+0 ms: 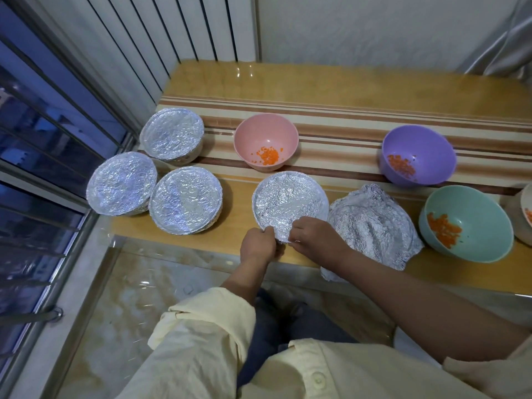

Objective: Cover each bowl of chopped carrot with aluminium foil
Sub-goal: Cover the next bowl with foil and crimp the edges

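Left hand (257,244) and right hand (313,236) pinch the near foil edge of the middle foil-covered bowl (288,200), fingers clamped on it. Behind it a pink bowl (264,131), to its right a purple bowl (429,148) and a teal bowl (478,220), hold chopped carrot (266,156), uncovered.

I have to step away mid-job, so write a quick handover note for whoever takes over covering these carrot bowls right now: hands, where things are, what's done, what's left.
Hands: left hand and right hand both pinch the near edge of the foil sheet laid over the middle bowl, which it hides.
Done: rear-left bowl, far-left bowl and front-left bowl, all under foil by the window.
Supplies: spare foil lies just right of the hands.
Left: finish crimping this rim, then cover the pink bowl, purple bowl, teal bowl and the bowl cut off at the right edge. All four are open with carrot inside.
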A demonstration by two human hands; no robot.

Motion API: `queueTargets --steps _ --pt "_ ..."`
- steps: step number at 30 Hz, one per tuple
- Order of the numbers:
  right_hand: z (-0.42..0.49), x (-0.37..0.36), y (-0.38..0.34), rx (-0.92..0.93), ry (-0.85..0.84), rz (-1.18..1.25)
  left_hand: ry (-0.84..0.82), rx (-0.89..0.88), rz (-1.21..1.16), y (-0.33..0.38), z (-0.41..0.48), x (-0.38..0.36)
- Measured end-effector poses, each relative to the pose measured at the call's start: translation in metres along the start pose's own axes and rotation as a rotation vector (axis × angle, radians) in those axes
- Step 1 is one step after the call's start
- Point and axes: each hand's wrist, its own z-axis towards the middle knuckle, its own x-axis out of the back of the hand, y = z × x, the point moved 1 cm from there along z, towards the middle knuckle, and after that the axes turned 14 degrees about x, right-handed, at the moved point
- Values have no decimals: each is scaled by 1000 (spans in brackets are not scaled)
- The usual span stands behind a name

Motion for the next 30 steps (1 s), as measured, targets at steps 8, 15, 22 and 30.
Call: queueTargets --steps 8,15,22,30 --pt "5 -3 -3 -30 -6 42 -46 37 -47 -16 24 -15" --pt "4 -5 -2 -46 25 51 -47 24 -41 -11 -13 -13" --pt "6 -4 0 -72 7 145 16 -31 40 -24 38 -16" --pt "-3 4 7 -9 0 69 -53 -6 34 -1 11 -1"
